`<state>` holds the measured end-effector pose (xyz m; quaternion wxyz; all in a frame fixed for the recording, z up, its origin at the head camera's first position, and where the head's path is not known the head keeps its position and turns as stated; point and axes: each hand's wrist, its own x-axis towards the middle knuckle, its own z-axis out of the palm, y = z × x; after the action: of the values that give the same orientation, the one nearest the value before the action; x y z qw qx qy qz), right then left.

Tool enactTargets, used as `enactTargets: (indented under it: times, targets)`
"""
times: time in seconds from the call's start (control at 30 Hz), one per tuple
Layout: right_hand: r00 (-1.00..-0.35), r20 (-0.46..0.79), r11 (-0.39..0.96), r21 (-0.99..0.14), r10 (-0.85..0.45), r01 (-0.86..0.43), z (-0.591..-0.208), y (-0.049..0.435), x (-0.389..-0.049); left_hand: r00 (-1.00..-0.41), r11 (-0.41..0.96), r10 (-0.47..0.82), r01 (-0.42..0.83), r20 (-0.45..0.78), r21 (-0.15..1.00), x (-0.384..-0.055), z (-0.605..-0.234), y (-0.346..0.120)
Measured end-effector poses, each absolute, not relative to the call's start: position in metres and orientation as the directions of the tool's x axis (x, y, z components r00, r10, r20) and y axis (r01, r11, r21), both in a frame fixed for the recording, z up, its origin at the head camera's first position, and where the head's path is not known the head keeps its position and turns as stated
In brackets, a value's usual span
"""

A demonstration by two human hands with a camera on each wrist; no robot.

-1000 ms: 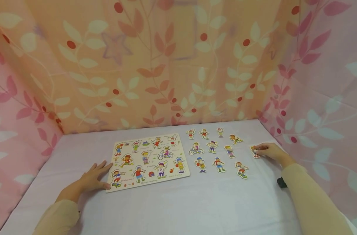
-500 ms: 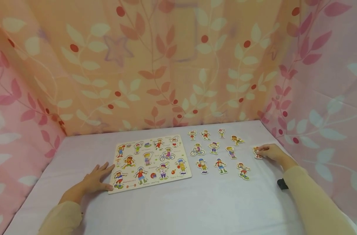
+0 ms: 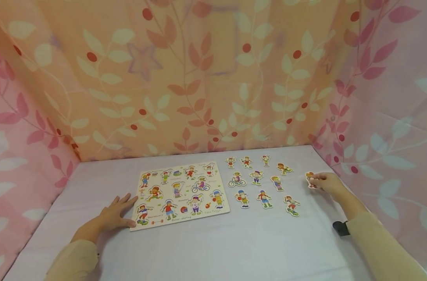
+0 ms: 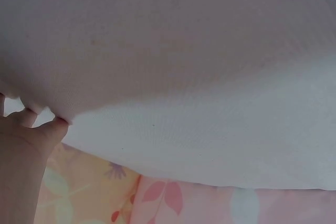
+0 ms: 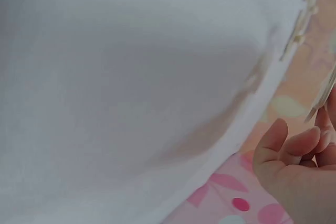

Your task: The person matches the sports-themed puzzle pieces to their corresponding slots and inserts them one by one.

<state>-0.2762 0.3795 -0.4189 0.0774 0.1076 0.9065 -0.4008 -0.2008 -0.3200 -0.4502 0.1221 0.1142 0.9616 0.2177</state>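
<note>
A wooden puzzle board (image 3: 213, 185) printed with cartoon sports figures lies flat on the white cloth. My left hand (image 3: 115, 214) rests at its left edge, fingers spread, with the thumb at the near left corner. To the far right, my right hand (image 3: 329, 183) pinches a small figure puzzle piece (image 3: 309, 178) between thumb and fingertips. In the right wrist view that piece (image 5: 321, 98) appears edge-on and raised above the cloth. The left wrist view shows only part of the left hand (image 4: 31, 135) over the cloth; the board is not discernible there.
Several loose figure pieces lie in rough rows right of the board, including a cyclist piece (image 3: 236, 180) and a skateboarder piece (image 3: 291, 205). A black object (image 3: 341, 228) is beside the right sleeve. Floral curtains (image 3: 185, 78) stand behind and at both sides.
My right hand has lifted the pinched puzzle piece off the cloth and tilted it upward. The left hand stays at the board's edge. The head view has shifted slightly.
</note>
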Motion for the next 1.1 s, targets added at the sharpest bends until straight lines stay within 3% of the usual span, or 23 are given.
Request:
enactTargets:
  times: [0.47,1.1]
  targets:
    - [-0.974,-0.187,0.587,-0.778,0.127,0.226,-0.393,0.329,-0.256,-0.942,0.874,0.268,0.15,-0.2,0.462,-0.199,-0.449,-0.321]
    - [-0.985,-0.149,0.516,-0.839,0.087,0.173,-0.383,0.266,-0.261,-0.943,0.868,0.262,0.136,-0.207,0.478,-0.198,-0.445,-0.318]
